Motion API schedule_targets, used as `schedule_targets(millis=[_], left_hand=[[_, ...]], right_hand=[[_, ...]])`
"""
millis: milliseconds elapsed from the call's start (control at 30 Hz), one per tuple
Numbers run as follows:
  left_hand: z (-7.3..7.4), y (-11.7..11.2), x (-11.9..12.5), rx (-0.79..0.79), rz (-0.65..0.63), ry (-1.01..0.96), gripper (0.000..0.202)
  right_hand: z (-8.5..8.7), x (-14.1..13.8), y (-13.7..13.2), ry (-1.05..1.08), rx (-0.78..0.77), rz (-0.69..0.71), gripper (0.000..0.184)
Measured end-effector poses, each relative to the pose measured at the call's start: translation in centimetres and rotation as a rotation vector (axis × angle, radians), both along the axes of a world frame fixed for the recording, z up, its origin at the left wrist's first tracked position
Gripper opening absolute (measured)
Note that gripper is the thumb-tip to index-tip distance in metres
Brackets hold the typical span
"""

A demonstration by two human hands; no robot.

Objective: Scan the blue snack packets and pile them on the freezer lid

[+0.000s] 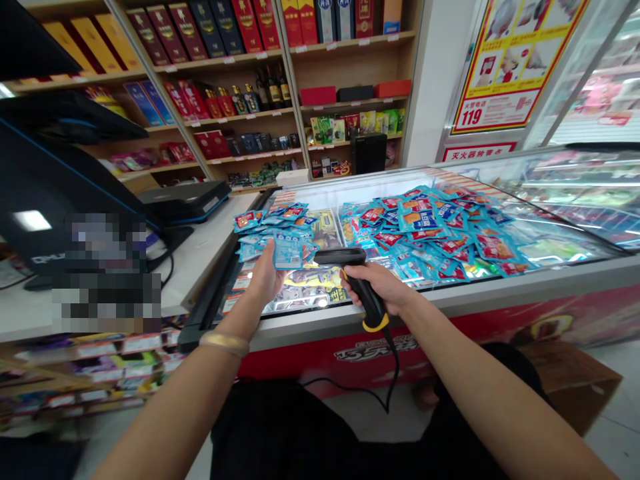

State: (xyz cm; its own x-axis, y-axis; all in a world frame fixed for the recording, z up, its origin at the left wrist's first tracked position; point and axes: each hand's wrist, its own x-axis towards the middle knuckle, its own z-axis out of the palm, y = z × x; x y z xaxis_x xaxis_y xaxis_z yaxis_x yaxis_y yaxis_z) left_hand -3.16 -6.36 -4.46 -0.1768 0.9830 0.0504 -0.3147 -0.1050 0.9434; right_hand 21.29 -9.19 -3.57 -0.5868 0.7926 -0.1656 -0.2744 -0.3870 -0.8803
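Observation:
My left hand (266, 275) is closed on a light-blue snack packet (289, 252), its printed back with a barcode turned up. Black with yellow trim, a barcode scanner (367, 297) sits in the grip of my right hand (377, 285); its head points left toward that packet. Behind the left hand lies a smaller heap of similar packets (250, 221) on the freezer's glass top. A larger pile of blue and red packets (423, 220) spreads over the glass beyond and right of the scanner.
The chest freezer (500, 288) runs across in front of me. On the left counter (200, 257) stand a dark checkout terminal (65, 193) and a flat black device (183, 200). The scanner's cable (395, 373) hangs down in front. A cardboard box (575, 380) is on the floor at right.

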Motion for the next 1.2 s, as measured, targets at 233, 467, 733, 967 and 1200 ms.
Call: schedule_targets(millis=[233, 467, 733, 967, 1200], left_hand=[[0.3, -0.2, 0.2, -0.009, 0.036, -0.003, 0.051], [1.1, 0.3, 0.5, 0.003, 0.105, 0.144, 0.055], [4.5, 4.6, 9.7, 0.394, 0.048, 0.775, 0.048], [5.5, 8.7, 21.3, 0.741, -0.1, 1.349, 0.048], [4.3, 9.2, 25.6, 0.392, -0.288, 1.681, 0.053]], right_hand=[[-0.3, -0.1, 0.3, 0.012, 0.0, 0.008, 0.026], [0.3, 0.8, 0.1, 0.174, -0.032, -0.073, 0.029], [1.1, 9.6, 1.1, 0.357, -0.018, -0.364, 0.022], [0.7, 17.1, 2.0, 0.456, 0.007, -0.611, 0.02], [-0.2, 18.7, 2.3, 0.479, -0.019, -0.623, 0.02]])
